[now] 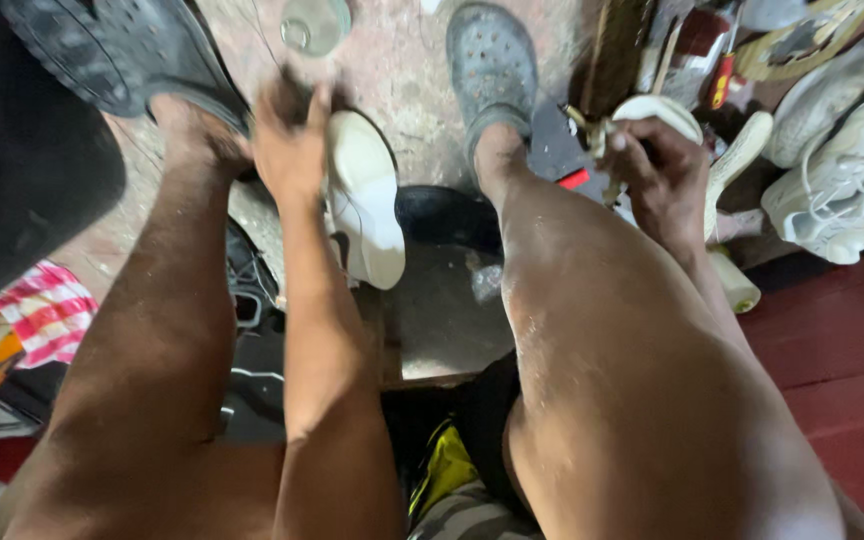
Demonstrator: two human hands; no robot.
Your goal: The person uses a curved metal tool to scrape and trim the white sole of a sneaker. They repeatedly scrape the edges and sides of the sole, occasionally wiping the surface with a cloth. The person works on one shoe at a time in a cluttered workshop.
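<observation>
I sit with both bare knees in view. My left hand [290, 140] grips the heel end of a white shoe [367, 200] that stands sole-out between my legs. My right hand [657, 170] reaches to the right of my right knee and is closed around a small brush-like tool with a pale handle [600, 130], beside a white round container [657, 108]. My feet wear grey perforated clogs [492, 60], one at the top left [102, 50].
White sneakers [842, 190] lie piled at the right on a dark red floor [832, 340]. Tools and a brush [622, 50] clutter the top right. A glass jar [314, 24] stands at the top. A striped pink cloth [47, 310] lies at the left.
</observation>
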